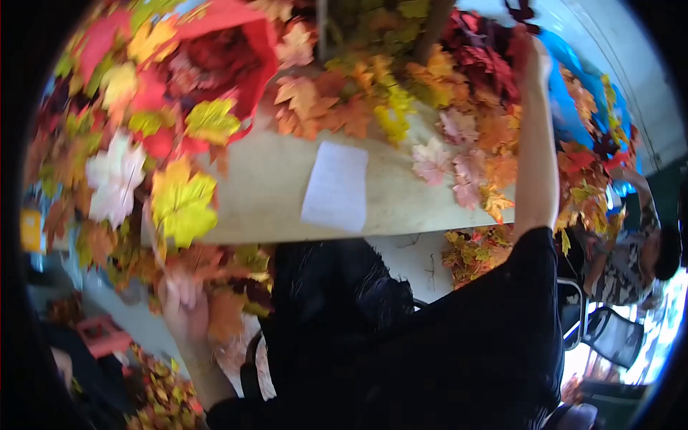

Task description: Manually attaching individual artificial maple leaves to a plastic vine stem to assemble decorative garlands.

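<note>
My left hand (185,292) is closed at the near left, beside the table's front edge, around the stems of a bunch of artificial maple leaves. A large yellow leaf (183,202) and a pale pink-white leaf (116,179) stand above that hand, with orange leaves (228,314) beside it. Stretched far out to the right, my right hand (532,63) is at a heap of dark red leaves (489,54). Its fingers are blurred and partly hidden, so their hold does not show. A dark red piece (522,13) appears just beyond it.
A red bag (266,54) of dark red leaves stands at the back left. A white paper sheet (335,186) lies on the table (258,193). Blue plastic (566,93) is at the far right. A person (631,258) sits beyond, and a red stool (104,335) stands lower left.
</note>
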A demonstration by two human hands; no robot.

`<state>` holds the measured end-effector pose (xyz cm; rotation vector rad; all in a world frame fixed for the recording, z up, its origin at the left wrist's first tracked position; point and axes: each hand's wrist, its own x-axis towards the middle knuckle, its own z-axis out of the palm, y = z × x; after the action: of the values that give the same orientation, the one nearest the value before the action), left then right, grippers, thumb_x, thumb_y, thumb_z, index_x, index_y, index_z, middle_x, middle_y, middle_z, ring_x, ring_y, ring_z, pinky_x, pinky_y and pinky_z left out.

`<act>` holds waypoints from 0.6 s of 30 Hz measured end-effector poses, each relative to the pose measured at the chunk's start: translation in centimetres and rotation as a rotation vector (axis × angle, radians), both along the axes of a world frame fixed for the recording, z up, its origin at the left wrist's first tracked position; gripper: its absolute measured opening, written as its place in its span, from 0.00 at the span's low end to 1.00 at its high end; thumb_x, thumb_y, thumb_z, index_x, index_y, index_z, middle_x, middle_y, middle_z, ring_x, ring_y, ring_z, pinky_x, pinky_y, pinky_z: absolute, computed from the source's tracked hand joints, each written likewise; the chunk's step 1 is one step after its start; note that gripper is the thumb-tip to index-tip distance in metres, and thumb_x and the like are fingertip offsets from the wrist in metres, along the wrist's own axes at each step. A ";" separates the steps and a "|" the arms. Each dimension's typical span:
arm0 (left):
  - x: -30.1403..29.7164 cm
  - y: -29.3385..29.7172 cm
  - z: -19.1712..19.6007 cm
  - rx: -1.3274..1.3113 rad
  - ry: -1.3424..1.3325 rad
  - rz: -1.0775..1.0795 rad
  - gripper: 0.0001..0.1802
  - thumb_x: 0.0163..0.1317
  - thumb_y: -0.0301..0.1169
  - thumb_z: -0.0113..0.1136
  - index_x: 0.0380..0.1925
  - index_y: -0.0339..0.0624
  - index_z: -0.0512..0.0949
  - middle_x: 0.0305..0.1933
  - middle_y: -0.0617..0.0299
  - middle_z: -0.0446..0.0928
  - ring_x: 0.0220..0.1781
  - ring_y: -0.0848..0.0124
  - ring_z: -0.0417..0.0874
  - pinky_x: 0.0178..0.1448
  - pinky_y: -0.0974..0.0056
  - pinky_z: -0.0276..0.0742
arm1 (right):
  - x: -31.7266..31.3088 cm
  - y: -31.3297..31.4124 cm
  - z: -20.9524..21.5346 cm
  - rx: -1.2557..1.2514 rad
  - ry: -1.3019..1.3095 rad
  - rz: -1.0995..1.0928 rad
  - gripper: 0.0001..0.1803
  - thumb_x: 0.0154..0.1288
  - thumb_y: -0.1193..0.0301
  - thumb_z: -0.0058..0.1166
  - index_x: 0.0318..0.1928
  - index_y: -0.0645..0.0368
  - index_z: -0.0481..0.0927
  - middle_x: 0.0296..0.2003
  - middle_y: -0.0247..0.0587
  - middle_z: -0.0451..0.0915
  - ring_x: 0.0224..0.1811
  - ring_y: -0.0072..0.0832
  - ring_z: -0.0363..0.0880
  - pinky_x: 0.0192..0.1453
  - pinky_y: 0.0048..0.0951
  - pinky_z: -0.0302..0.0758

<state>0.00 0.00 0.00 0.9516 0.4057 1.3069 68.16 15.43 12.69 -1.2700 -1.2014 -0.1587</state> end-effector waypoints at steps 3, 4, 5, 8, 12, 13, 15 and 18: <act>0.2 -2.3 1.0 -0.082 -0.037 0.157 0.16 0.64 0.31 0.48 0.17 0.45 0.61 0.18 0.72 0.55 0.18 0.81 0.55 0.25 0.73 0.55 | -9.4 -4.7 1.3 0.127 0.486 0.665 0.08 0.59 0.69 0.49 0.33 0.61 0.77 0.39 0.49 0.78 0.45 0.31 0.75 0.50 0.35 0.71; 0.4 -2.8 0.9 -0.131 0.043 0.238 0.13 0.63 0.29 0.49 0.18 0.43 0.63 0.19 0.71 0.57 0.19 0.80 0.57 0.25 0.74 0.56 | -13.4 -6.4 0.8 0.144 0.292 0.870 0.08 0.59 0.69 0.49 0.32 0.60 0.76 0.41 0.52 0.77 0.50 0.38 0.74 0.55 0.41 0.69; 0.7 -3.0 0.8 -0.087 0.097 0.249 0.08 0.62 0.27 0.49 0.24 0.37 0.68 0.21 0.70 0.61 0.21 0.81 0.59 0.26 0.74 0.56 | -17.3 -9.4 0.2 0.051 0.362 0.613 0.09 0.61 0.67 0.48 0.31 0.59 0.75 0.41 0.52 0.77 0.48 0.43 0.75 0.55 0.44 0.70; 1.9 -3.6 1.7 -0.101 0.195 0.325 0.10 0.61 0.27 0.51 0.34 0.28 0.77 0.20 0.68 0.68 0.21 0.82 0.63 0.27 0.76 0.57 | -29.3 -15.3 -2.2 -0.260 -0.215 0.524 0.07 0.53 0.80 0.48 0.22 0.61 0.66 0.37 0.45 0.78 0.36 0.29 0.76 0.33 0.26 0.68; 3.4 -4.8 2.5 -0.064 0.275 0.408 0.09 0.59 0.26 0.54 0.33 0.29 0.78 0.21 0.67 0.72 0.21 0.83 0.65 0.26 0.77 0.60 | -40.3 -18.5 -5.0 -0.299 -0.746 0.728 0.09 0.42 0.85 0.52 0.21 0.62 0.65 0.37 0.42 0.77 0.34 0.31 0.75 0.35 0.27 0.71; 3.9 -5.2 2.4 -0.063 0.294 0.448 0.09 0.59 0.26 0.54 0.33 0.29 0.78 0.22 0.66 0.72 0.21 0.83 0.65 0.26 0.77 0.60 | -42.3 -18.8 -6.0 -0.204 -0.738 0.745 0.10 0.42 0.84 0.53 0.20 0.61 0.65 0.35 0.41 0.77 0.35 0.34 0.75 0.38 0.31 0.72; 4.8 -5.8 2.0 -0.054 0.296 0.497 0.09 0.60 0.27 0.54 0.35 0.30 0.78 0.22 0.66 0.73 0.21 0.83 0.67 0.26 0.78 0.61 | -45.3 -19.7 -7.0 -0.138 -0.629 0.770 0.09 0.43 0.83 0.56 0.22 0.62 0.69 0.34 0.40 0.78 0.36 0.34 0.76 0.40 0.32 0.73; 6.6 -6.7 1.4 -0.102 0.187 0.526 0.09 0.59 0.25 0.55 0.36 0.29 0.78 0.27 0.64 0.77 0.27 0.81 0.74 0.33 0.77 0.70 | -48.7 -21.0 -8.3 -0.189 -0.113 0.899 0.05 0.54 0.81 0.55 0.30 0.65 0.72 0.37 0.44 0.78 0.36 0.28 0.77 0.42 0.27 0.75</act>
<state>6.57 -6.69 1.38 0.9156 0.9048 1.6538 19.49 -5.58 4.38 -0.7759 -1.8053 0.5568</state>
